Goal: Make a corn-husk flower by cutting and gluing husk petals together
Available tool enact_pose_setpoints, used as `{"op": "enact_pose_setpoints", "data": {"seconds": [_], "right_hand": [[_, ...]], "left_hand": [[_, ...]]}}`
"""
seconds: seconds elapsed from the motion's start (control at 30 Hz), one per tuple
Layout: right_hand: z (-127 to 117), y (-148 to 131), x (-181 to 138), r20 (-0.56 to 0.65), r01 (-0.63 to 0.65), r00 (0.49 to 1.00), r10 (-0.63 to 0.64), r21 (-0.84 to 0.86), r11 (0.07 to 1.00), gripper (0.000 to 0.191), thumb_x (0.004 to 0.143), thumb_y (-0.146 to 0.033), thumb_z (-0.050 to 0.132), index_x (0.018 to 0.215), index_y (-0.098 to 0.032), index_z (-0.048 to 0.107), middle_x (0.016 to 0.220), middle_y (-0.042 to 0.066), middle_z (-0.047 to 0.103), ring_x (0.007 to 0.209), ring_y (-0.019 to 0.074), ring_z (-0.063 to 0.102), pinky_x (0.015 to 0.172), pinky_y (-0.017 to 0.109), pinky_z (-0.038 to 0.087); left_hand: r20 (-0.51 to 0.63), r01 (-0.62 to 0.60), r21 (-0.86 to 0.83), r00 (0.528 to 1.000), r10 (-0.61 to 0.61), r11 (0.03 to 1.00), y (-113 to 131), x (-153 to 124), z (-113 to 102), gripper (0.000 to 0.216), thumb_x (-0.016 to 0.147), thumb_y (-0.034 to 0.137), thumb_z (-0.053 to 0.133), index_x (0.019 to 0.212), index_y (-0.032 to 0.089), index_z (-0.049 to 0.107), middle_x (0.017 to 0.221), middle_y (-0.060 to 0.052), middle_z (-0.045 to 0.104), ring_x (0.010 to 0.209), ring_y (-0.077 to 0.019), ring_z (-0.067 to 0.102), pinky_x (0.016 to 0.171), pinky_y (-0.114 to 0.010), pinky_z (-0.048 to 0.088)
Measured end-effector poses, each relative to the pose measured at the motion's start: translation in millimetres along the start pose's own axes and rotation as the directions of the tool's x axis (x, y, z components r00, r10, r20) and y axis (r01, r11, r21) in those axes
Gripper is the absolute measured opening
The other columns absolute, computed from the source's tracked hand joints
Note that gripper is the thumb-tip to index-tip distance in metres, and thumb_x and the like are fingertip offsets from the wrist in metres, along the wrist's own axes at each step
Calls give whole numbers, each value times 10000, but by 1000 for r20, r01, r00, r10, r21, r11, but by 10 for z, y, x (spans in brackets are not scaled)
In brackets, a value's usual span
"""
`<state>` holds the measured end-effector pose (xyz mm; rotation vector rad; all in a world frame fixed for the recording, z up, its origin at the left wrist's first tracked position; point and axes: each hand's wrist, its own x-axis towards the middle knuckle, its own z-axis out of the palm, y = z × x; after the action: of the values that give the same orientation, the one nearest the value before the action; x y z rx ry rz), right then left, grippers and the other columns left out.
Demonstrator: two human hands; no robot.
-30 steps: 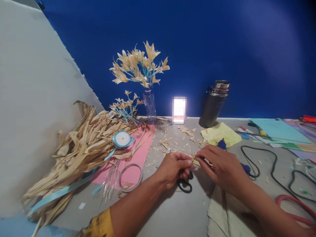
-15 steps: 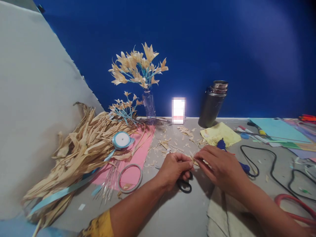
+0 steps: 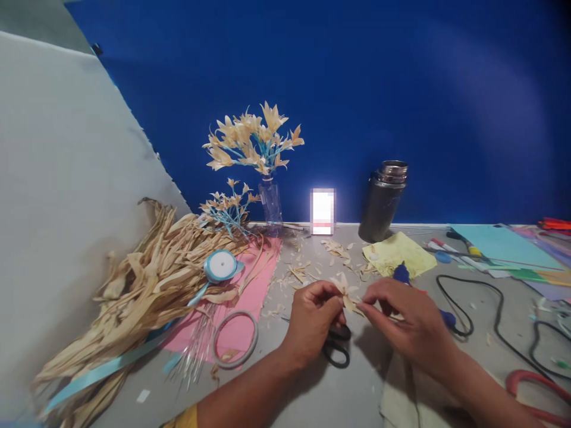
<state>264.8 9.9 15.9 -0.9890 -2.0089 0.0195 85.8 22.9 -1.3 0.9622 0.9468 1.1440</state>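
Left hand: fingers curled, thumb and fingertips pinched on the base of a small husk flower, held just above the surface. Right hand: fingers bent, tips closed on the same flower's petals from the right; the two hands meet at it. Black scissors: flat on the surface, directly under the left hand, partly hidden. Tape ring: left of the hands, on a pink sheet. Dried husk pile: further left, with a light-blue ribbon spool resting on it. Yellow paper and husk scraps: beyond the hands. Vase of finished flowers and metal flask: at the blue back wall.
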Motion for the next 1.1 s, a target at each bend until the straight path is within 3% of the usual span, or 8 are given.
{"op": "enact_pose_setpoints", "data": {"seconds": [0.1, 0.47, 0.87, 1.1], "right_hand": [[88, 27, -31, 57, -54, 997, 52, 33, 998, 133, 951, -220, 589, 822, -218, 620, 700, 6, 646, 581, 140, 569, 547, 261, 424], [93, -43, 9, 60, -177, 983, 171, 122, 977, 129, 892, -192, 551, 776, -215, 603, 629, -24, 592, 513, 120, 528, 507, 233, 423], [69, -83, 11, 198, -423, 901, 386, 206, 882, 147, 841, -272, 547, 753, -207, 645, 619, -15, 600, 534, 141, 535, 524, 251, 411], [83, -73, 6, 313, -565, 819, 480, 297, 770, 170, 834, -341, 563, 762, -206, 636, 645, -5, 611, 581, 158, 548, 536, 260, 407]], "left_hand": [[6, 13, -14, 1000, -13, 1000, 14, -22, 5, 143, 677, 254, 774, 723, 156, 681, 564, -22, 625, 468, -110, 545, 500, -233, 437], [38, -54, 44, 998, 53, 998, -19, -41, 13, 88, 721, 237, 749, 708, 158, 712, 558, -12, 606, 495, -111, 560, 509, -225, 445], [31, -230, 189, 973, 228, 955, 2, -103, 14, 78, 764, 236, 722, 714, 179, 739, 698, -21, 645, 534, -102, 574, 506, -217, 478], [55, -313, 268, 949, 310, 911, 13, -108, -5, 102, 790, 225, 705, 715, 206, 771, 695, -38, 669, 586, -136, 590, 567, -262, 487]]}}
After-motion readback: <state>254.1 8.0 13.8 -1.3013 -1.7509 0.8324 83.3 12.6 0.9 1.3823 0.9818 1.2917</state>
